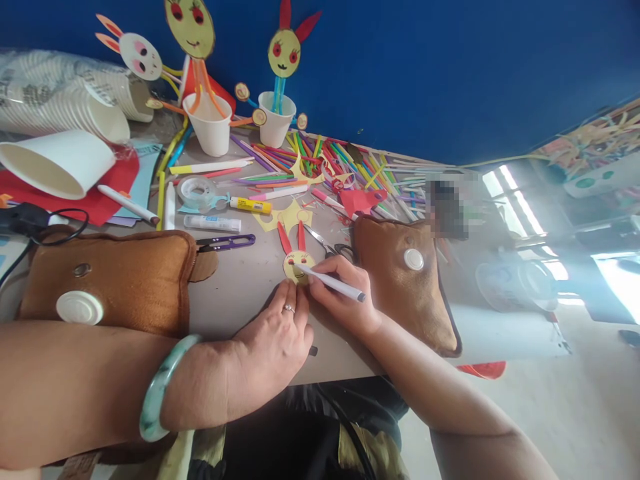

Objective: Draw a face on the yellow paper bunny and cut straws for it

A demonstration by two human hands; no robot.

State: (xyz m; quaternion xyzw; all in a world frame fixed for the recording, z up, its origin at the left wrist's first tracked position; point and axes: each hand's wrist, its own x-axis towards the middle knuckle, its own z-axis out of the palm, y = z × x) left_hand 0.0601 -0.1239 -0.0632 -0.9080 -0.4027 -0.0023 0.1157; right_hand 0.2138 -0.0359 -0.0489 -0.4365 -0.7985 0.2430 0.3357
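My left hand lies flat on the table with its fingertips pressing on the lower edge of a yellow paper rabbit face. The face has red paper ears and drawn-on eyes and mouth. My right hand is closed around a white marker pen with a grey end, its tip over the face. Just behind the face are scissors and a cut yellow paper scrap. A small black piece, perhaps a pen cap, sits beside my left hand.
Brown plush cushions flank my hands. Purple thread snips, a glue stick and clear tape lie behind. Paper cups hold rabbit figures near the blue wall, beside scattered coloured sticks.
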